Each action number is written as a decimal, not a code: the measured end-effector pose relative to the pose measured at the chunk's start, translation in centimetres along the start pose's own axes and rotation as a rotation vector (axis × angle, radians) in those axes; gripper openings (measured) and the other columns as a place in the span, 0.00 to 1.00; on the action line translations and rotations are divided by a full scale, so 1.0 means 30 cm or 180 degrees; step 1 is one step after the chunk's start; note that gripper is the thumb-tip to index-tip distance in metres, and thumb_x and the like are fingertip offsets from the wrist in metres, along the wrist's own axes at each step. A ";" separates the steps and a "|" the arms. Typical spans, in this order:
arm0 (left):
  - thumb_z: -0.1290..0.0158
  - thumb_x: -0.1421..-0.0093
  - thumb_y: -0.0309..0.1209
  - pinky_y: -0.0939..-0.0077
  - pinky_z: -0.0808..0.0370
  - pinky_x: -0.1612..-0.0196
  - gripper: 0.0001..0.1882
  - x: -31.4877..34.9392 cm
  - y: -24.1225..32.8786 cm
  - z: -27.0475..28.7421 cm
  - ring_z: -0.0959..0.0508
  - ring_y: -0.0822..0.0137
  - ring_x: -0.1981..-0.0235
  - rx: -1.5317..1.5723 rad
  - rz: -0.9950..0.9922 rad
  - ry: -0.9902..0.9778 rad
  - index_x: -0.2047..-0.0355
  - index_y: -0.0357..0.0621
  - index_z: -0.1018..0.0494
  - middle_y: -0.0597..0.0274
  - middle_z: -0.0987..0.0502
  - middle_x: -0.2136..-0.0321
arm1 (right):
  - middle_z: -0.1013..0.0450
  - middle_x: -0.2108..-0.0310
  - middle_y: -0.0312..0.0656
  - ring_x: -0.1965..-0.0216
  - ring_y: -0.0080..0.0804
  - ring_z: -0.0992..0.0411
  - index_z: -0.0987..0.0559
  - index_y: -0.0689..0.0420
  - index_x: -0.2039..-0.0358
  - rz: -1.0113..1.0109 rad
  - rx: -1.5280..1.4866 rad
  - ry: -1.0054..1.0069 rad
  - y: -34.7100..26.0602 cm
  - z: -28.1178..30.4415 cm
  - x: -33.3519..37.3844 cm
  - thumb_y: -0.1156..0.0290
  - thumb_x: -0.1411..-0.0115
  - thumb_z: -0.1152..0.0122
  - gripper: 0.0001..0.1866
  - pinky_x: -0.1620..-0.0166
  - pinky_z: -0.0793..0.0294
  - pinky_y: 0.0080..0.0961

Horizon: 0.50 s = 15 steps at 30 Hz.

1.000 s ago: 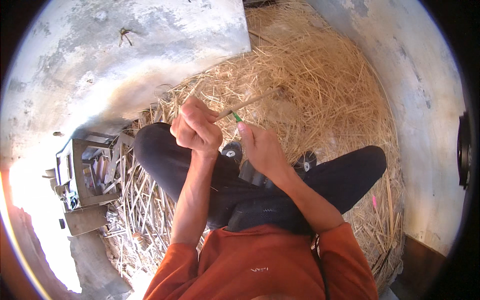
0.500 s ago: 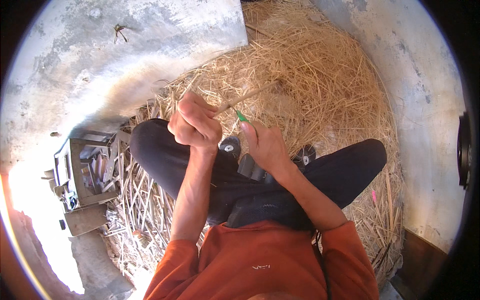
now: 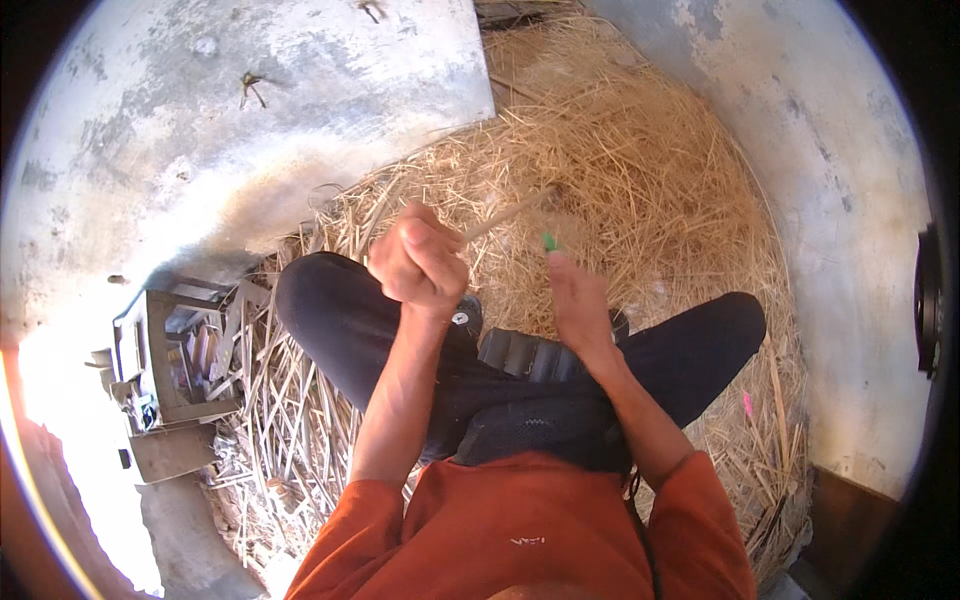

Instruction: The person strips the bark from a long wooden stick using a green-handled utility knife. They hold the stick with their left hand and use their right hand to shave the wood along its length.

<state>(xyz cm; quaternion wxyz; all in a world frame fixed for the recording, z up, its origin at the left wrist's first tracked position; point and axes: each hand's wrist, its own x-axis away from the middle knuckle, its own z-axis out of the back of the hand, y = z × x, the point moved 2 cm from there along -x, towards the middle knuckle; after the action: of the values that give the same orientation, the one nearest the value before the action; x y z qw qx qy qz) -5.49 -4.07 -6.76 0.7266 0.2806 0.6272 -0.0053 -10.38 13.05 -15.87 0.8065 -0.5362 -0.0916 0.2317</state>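
Observation:
My left hand (image 3: 422,262) is closed round one end of a pale, thin stick (image 3: 503,215). The stick slants up and to the right, its far end over the straw. To the right, my right hand (image 3: 580,302), smeared a little by motion, grips a small green-handled knife (image 3: 550,242). Only the green end shows above the thumb; I cannot make out the blade now. Knife and stick are apart, with a gap between the two hands. Both hands are raised in front of my crossed legs (image 3: 330,315).
Loose straw (image 3: 640,140) covers the floor ahead, with chips and split pieces (image 3: 300,430) at my left. A small wooden frame box (image 3: 185,360) holding odds and ends stands by the bright opening. Pale weathered walls (image 3: 850,250) curve round on both sides.
My right hand has moved away from the stick to the right with the knife. My left hand, still round the stick, has shifted slightly right and the view has tilted a little.

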 end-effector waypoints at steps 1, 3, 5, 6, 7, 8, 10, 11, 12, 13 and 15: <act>0.64 0.35 0.24 0.80 0.43 0.91 0.23 -0.007 -0.007 0.006 0.34 0.72 0.95 0.0039 0.0089 0.0024 0.90 0.37 0.38 0.62 0.36 0.95 | 0.31 0.75 0.62 0.71 0.60 0.31 0.27 0.68 0.72 -0.0016 -0.0097 -0.0210 -0.053 -0.012 0.005 0.56 0.34 0.61 0.25 0.67 0.35 0.45; 0.64 0.35 0.25 0.81 0.42 0.91 0.25 -0.015 -0.027 0.024 0.34 0.73 0.95 0.0079 0.0304 0.0066 0.91 0.37 0.37 0.63 0.36 0.95 | 0.32 0.75 0.63 0.71 0.60 0.31 0.27 0.68 0.72 -0.0070 -0.0305 -0.0665 -0.148 -0.051 0.010 0.56 0.34 0.60 0.25 0.67 0.35 0.45; 0.65 0.34 0.26 0.81 0.43 0.91 0.26 -0.018 -0.028 0.025 0.35 0.75 0.94 0.0219 0.0237 0.0125 0.92 0.37 0.38 0.62 0.36 0.96 | 0.32 0.75 0.63 0.72 0.59 0.31 0.26 0.68 0.71 -0.0209 -0.0152 -0.0514 -0.071 -0.112 0.006 0.58 0.35 0.58 0.23 0.68 0.35 0.44; 0.66 0.33 0.27 0.80 0.44 0.91 0.27 -0.022 -0.022 0.013 0.35 0.75 0.94 0.0161 0.0151 0.0122 0.91 0.38 0.39 0.62 0.37 0.96 | 0.31 0.75 0.62 0.72 0.59 0.31 0.26 0.68 0.71 -0.0263 -0.0075 -0.0466 -0.040 -0.141 0.000 0.59 0.35 0.57 0.22 0.68 0.35 0.43; 0.68 0.31 0.28 0.80 0.44 0.91 0.28 -0.012 -0.021 0.024 0.36 0.75 0.94 0.0034 0.0087 0.0088 0.91 0.39 0.40 0.61 0.37 0.96 | 0.32 0.78 0.58 0.75 0.50 0.33 0.27 0.68 0.72 -0.0611 0.0105 -0.0617 0.000 -0.144 -0.006 0.58 0.35 0.57 0.23 0.70 0.36 0.41; 0.68 0.32 0.28 0.81 0.44 0.92 0.28 -0.002 -0.026 0.030 0.36 0.75 0.94 -0.0009 0.0210 -0.0067 0.91 0.39 0.40 0.62 0.37 0.96 | 0.32 0.81 0.53 0.78 0.42 0.34 0.27 0.69 0.74 -0.0905 0.0305 -0.0751 0.061 -0.112 -0.032 0.57 0.34 0.58 0.25 0.71 0.37 0.39; 0.68 0.32 0.28 0.82 0.45 0.93 0.28 0.000 -0.025 0.017 0.35 0.74 0.95 0.0112 0.0087 -0.0072 0.91 0.39 0.39 0.63 0.37 0.96 | 0.32 0.82 0.53 0.79 0.42 0.35 0.28 0.69 0.74 -0.0856 0.0308 -0.0702 0.062 -0.107 -0.065 0.56 0.34 0.58 0.25 0.72 0.38 0.40; 0.68 0.32 0.29 0.82 0.45 0.93 0.28 0.005 -0.023 0.020 0.35 0.74 0.95 0.0166 0.0017 -0.0077 0.91 0.40 0.39 0.63 0.37 0.96 | 0.32 0.80 0.57 0.77 0.51 0.34 0.27 0.69 0.72 -0.0578 0.0107 -0.0565 0.008 -0.095 -0.040 0.56 0.34 0.58 0.25 0.70 0.37 0.42; 0.68 0.32 0.29 0.82 0.45 0.93 0.28 0.003 -0.024 0.028 0.35 0.74 0.95 0.0094 -0.0020 -0.0067 0.91 0.39 0.39 0.63 0.37 0.96 | 0.32 0.78 0.61 0.76 0.60 0.34 0.27 0.68 0.71 -0.0307 -0.0098 -0.0419 -0.034 -0.092 -0.023 0.56 0.34 0.58 0.24 0.69 0.36 0.45; 0.68 0.32 0.29 0.82 0.45 0.93 0.28 -0.003 -0.021 0.022 0.35 0.74 0.95 0.0070 -0.0061 -0.0064 0.91 0.39 0.39 0.63 0.37 0.96 | 0.32 0.78 0.61 0.75 0.60 0.33 0.27 0.68 0.71 -0.0313 -0.0128 -0.0574 -0.053 -0.100 -0.017 0.57 0.35 0.58 0.24 0.69 0.36 0.45; 0.66 0.34 0.27 0.81 0.44 0.92 0.26 0.003 -0.025 0.015 0.35 0.74 0.95 0.0177 0.0028 0.0060 0.91 0.38 0.39 0.62 0.37 0.96 | 0.32 0.79 0.61 0.75 0.60 0.32 0.27 0.68 0.71 -0.0335 -0.0192 -0.0859 -0.074 -0.116 -0.008 0.57 0.35 0.57 0.24 0.69 0.35 0.44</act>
<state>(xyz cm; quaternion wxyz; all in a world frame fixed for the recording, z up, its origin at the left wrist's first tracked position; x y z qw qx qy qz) -5.34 -4.85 -7.12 0.7125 0.3036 0.6324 -0.0169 -8.61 9.35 -15.26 0.7813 -0.5187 -0.2341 0.2563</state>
